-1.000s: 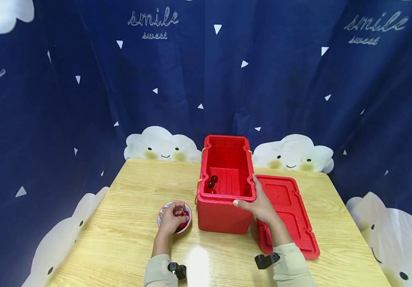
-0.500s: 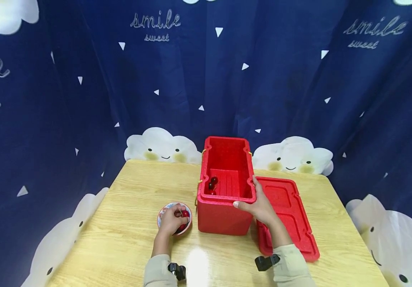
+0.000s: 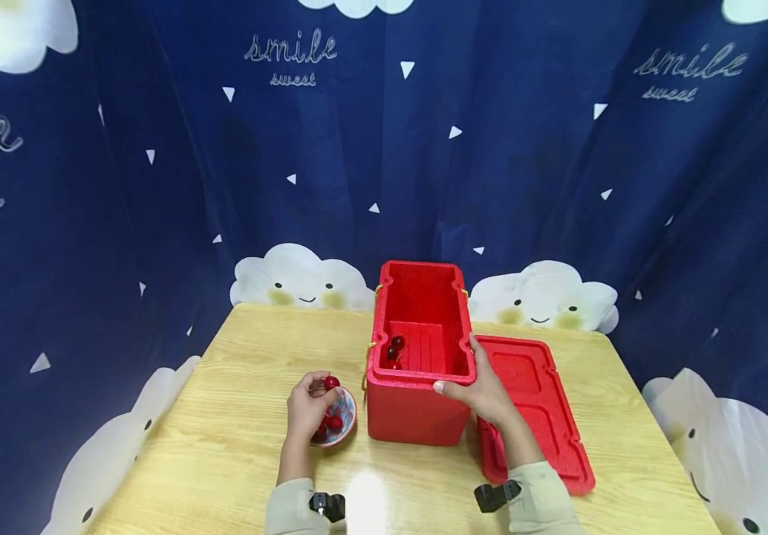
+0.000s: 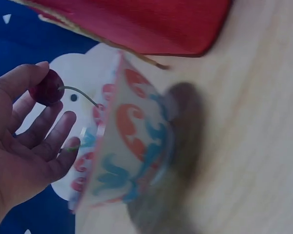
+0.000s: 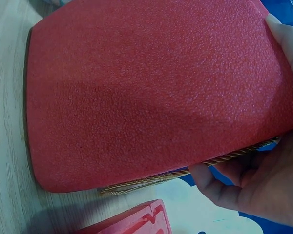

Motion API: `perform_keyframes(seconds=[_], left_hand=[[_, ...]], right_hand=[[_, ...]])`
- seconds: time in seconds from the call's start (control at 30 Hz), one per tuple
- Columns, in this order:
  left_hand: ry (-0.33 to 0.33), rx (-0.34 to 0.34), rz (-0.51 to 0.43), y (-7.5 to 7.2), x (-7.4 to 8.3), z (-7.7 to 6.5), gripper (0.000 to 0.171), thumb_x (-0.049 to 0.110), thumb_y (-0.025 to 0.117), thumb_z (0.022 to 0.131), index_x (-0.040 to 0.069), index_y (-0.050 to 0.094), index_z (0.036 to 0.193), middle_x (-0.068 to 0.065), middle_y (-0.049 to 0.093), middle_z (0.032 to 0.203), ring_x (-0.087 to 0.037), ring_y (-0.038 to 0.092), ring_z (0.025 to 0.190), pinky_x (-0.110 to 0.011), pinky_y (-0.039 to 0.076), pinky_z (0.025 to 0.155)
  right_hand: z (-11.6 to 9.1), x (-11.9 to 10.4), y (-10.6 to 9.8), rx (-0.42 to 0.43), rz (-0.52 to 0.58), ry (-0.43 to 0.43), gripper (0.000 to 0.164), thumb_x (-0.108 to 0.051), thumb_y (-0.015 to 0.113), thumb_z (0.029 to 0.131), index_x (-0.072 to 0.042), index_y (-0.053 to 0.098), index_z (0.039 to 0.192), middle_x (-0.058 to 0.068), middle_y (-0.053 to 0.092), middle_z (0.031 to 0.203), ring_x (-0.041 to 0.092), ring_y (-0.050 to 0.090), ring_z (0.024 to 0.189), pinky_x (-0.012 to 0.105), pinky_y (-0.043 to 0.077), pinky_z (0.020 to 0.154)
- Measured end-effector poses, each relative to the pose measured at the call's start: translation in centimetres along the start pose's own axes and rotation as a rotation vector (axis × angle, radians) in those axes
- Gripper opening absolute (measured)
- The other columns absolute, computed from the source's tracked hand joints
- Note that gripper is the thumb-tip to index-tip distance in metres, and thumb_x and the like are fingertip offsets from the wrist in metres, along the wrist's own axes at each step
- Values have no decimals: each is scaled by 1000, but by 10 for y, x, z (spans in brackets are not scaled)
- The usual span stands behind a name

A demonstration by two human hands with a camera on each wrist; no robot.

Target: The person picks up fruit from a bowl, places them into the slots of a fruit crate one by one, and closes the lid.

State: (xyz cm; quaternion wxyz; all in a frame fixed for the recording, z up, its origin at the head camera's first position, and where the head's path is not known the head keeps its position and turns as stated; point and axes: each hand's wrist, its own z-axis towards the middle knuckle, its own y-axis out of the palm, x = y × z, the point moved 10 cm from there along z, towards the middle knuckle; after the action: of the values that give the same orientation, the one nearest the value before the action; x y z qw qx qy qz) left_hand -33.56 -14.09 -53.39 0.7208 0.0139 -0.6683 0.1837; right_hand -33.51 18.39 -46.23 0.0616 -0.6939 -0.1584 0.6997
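Up it comes! The left hand's fingers now pinch a cherry, freshly lifted out of the bowl, other cherries below. So this one's loose, in neither bowl nor box. The right hand grips the red box, lid beside it on the worktop.

Rough pebbled box, smooth glossy cherry
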Motion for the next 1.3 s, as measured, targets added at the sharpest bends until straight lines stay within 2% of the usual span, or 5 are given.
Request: perform_keyframes(seconds=[0.4,0.6,0.77,0.93,1.3], left_hand=[[-36,-41,-105,-6,36,3,37,2,73,76,2,62,111,-15,58,102,-26,61,88,-34,51,70],[-59,-84,-150,2,42,2,39,-2,72,75,0,60,112,-16,58,103,-24,61,88,-31,49,68],[-43,-73,-149,-2,47,1,40,-2,72,76,5,61,113,-14,57,104,-26,60,90,-30,50,69],[-13,-41,-163,-9,62,2,35,0,72,78,6,63,111,-15,57,106,-24,61,85,-31,51,68],[-27,-142,-155,-8,73,8,34,-3,69,78,4,64,111,-14,58,107,-22,62,86,-31,49,71]], right_hand=[[1,0,-2,9,-17,-8,113,-30,83,65,-24,7,149,10,35,137,35,38,122,42,51,78],[-5,-10,-1,-21,25,22,116,-26,84,64,-21,6,149,14,32,139,37,35,124,43,51,78],[-13,-27,2,-35,35,30,111,-19,82,67,-15,6,149,15,32,139,38,35,124,43,50,80],[-3,-10,3,-18,16,9,114,-26,83,66,-22,6,149,12,32,140,35,35,124,42,50,79],[-2,-1,2,-4,10,-2,114,-28,83,66,-24,6,149,13,32,140,34,37,123,42,51,78]])
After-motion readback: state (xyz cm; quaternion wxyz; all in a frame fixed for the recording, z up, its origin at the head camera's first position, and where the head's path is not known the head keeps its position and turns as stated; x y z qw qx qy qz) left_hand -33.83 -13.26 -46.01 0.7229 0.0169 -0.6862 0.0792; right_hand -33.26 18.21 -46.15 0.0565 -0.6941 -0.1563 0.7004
